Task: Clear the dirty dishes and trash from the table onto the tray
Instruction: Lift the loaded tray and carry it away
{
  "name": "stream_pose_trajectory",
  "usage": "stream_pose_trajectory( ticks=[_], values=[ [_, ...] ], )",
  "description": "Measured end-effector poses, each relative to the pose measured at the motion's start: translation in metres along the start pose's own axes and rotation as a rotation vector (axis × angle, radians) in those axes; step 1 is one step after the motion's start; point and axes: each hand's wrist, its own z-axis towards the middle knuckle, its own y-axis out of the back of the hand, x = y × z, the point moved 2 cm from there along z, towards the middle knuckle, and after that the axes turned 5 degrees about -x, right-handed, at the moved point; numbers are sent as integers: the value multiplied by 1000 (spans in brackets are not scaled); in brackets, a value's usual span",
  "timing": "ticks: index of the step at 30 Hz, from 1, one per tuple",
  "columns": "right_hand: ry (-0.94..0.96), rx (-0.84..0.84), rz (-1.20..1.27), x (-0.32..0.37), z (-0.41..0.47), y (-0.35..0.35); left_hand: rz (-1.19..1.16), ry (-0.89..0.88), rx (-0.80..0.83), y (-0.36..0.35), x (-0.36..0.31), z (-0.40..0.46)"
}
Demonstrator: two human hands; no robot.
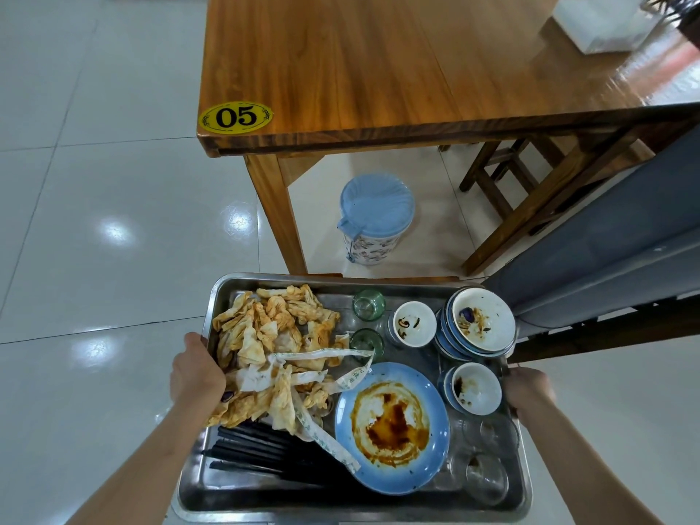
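Both grips hold the tray (212,297): my left hand (197,373) curls over its rim; my right hand (528,392) seems clamped there too, fingers hidden.

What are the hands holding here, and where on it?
The metal tray: left hand grips its left rim, right hand its right rim.

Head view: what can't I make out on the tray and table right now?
- Tray: near edge cut off by the frame bottom.
- Chopsticks: tips hidden under the napkins.
- Right hand: fingers hidden behind the tray rim.
- Table: far end out of frame; white object there blurred.
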Motion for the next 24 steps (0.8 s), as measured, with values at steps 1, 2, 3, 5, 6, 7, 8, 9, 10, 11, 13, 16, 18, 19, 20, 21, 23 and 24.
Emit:
stream_pose_trajectory(
  ticks=[1, 2, 3, 5, 6, 7, 8, 9, 10, 11, 13, 16, 18, 19, 20, 21, 23, 24],
  values=[
    [0, 1, 9, 0, 0, 2, 3, -1, 1, 2, -1, -1],
    [-2, 2, 14, -1, -1, 5, 5, -5, 0, 3, -3, -3],
    [-6, 4, 7, -2, -4, 9, 5, -8, 0, 6, -4, -5],
    [-15, 11, -9, -3, -9, 17, 6, -18, -3, 11, -8, -9],
    [-20, 15, -10, -5, -11, 21, 4, -24, -2, 14, -9, -11],
    [-27, 19, 0, -6, -14, 25, 0, -34, -1, 17, -12, -13],
    [-33, 21, 13, -9, -17, 29, -4, -46, 1, 21, -14, -15],
    [-37, 19, 25, -11, -20, 33, -6, -58, 2, 24, -17, -18],
    [-42, 16, 33, -13, -23, 38, -4, -67, 0, 28, -20, -20],
    [-49, 9, 50, -15, -25, 41, 1, -73, -4, 31, -22, -22],
    [-75, 4, 100, -22, -31, 51, 8, -91, -7, 40, -28, -29],
    [-96, 1, 128, -32, -40, 67, 6, -113, -8, 51, -35, -39],
    [-84, -5, 115, -37, -46, 79, 2, -120, -5, 57, -39, -47],
    [-75, -2, 87, -39, -50, 87, 2, -125, -1, 60, -41, -52],
    [-69, 2, 65, -41, -55, 94, 2, -132, 1, 63, -43, -57],
    [-69, 2, 52, -43, -60, 102, 1, -137, 3, 67, -44, -62],
    [-89, -6, 49, -52, -71, 116, -3, -146, 8, 74, -48, -73],
    [-103, -15, 61, -57, -76, 122, -2, -150, 12, 78, -49, -78]
  ],
)
